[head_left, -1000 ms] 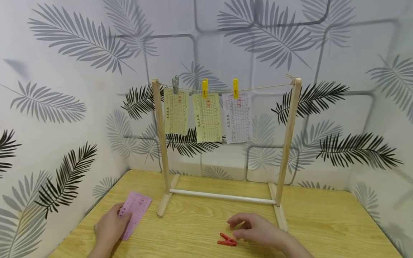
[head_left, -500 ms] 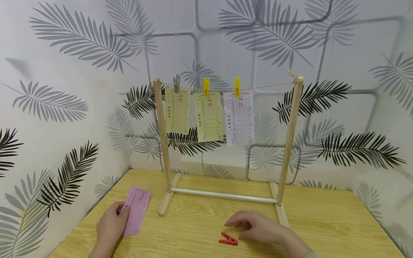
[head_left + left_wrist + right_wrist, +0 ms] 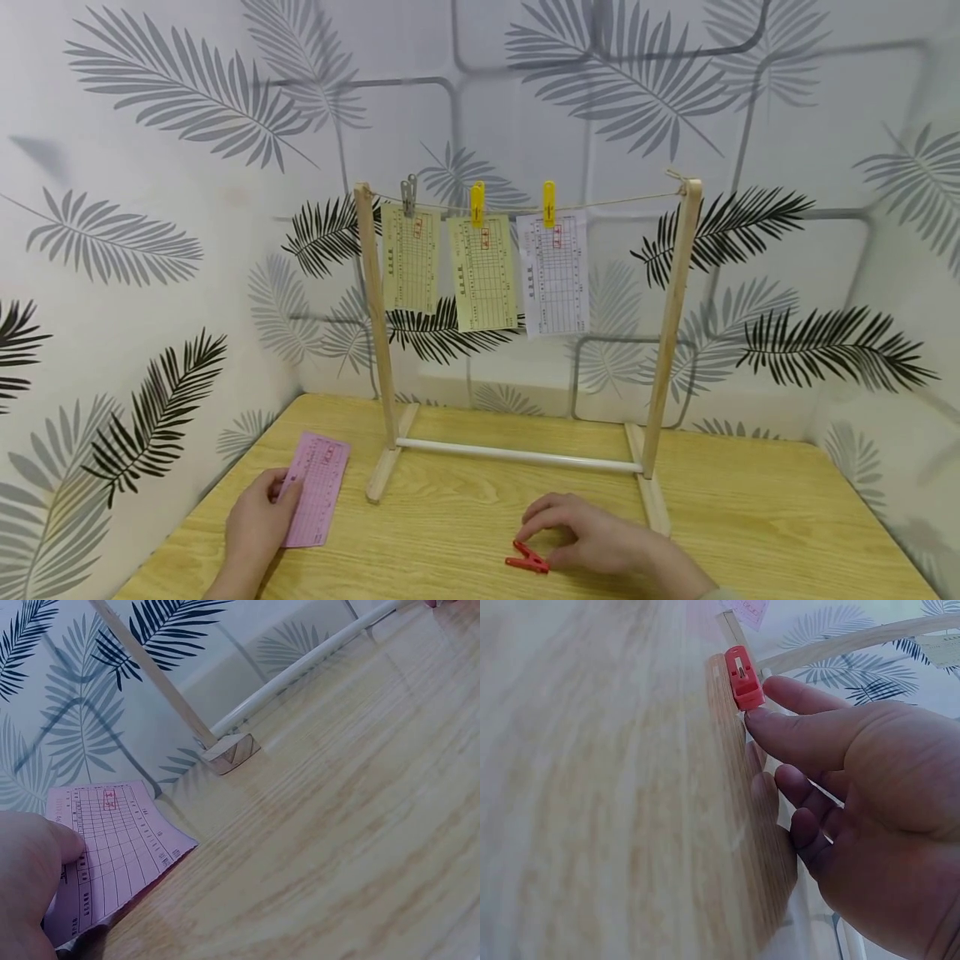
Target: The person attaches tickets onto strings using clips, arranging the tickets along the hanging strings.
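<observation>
My left hand holds a pink printed slip by its left edge, thumb on top, low over the table at the left. In the left wrist view the slip bends a little, and the fingers beneath it are hidden. A red clothespin lies on the table at front centre. My right hand is right at it, index fingertip by one handle end and thumb by the opposite end. In the right wrist view the thumb tip meets the near end of the clothespin; no firm pinch shows.
A wooden frame with a white crossbar stands behind the hands. From its string hang two yellowish slips and a white slip, held by a grey clothespin and two yellow clothespins. Patterned walls enclose the table.
My right hand has moved slightly left and down to the red clothespin, which lies where it was. The pink slip has turned a little more upright in my left hand.
</observation>
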Demonstrator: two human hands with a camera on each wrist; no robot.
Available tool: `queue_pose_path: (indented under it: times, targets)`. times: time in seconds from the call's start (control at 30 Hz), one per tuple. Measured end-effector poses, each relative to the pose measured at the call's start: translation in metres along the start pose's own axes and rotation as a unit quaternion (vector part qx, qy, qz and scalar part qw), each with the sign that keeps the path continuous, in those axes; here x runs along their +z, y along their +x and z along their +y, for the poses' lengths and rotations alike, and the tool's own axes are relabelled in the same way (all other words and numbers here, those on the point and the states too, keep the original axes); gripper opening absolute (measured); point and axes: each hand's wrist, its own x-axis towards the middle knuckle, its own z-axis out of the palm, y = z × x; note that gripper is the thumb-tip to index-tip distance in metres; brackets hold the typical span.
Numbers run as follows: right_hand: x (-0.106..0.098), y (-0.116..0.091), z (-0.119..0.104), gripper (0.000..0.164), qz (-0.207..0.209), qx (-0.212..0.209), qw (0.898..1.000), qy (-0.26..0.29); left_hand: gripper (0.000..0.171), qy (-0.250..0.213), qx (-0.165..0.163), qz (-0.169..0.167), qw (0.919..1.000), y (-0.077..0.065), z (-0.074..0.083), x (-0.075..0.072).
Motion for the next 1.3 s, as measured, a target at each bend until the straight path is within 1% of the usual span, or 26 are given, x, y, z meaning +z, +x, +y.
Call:
queue_pose_path:
  times: [0.17,0.33,0.47,0.7,0.8,0.97,1.1,1.3]
  targets:
    - [0.0017,0.0009,0.0017,0.033,0.008,0.002,1.0,-0.008,0.036,-0.005,-0.005,-0.005,1.0,0.0014,-0.0016,0.0006]
    - [0.0031,0.0027,0.0025,0.036,0.007,0.009,1.0,-0.02,0.035,-0.007,-0.006,-0.008,0.9999,0.0015,-0.0005,-0.0002]
    - [0.0044,0.0034,0.0019,0.032,0.009,0.013,0.999,-0.034,0.035,-0.009,-0.005,-0.008,0.9999,0.0004,0.0015,-0.0019]
    - [0.0051,0.0039,-0.0013,0.022,0.019,0.02,0.999,-0.016,0.036,-0.022,-0.014,-0.017,0.9995,0.0001,0.0029,-0.0033]
    - [0.0054,0.0041,-0.0015,0.017,0.023,0.018,1.0,-0.011,0.037,-0.023,-0.019,-0.02,0.9993,0.0004,0.0036,-0.0033]
    - [0.0054,0.0041,-0.0002,0.009,0.036,0.011,0.999,0.005,0.037,-0.025,-0.018,-0.019,0.9994,-0.0005,0.0053,-0.0044]
    - [0.0051,0.0039,0.0,0.007,0.048,0.014,0.999,0.015,0.036,-0.023,-0.013,-0.017,0.9995,-0.0013,0.005,-0.0049]
    - [0.0051,0.0038,0.0014,0.007,0.059,0.025,0.998,0.007,0.036,-0.025,-0.009,-0.011,0.9996,-0.0009,0.0047,-0.0046]
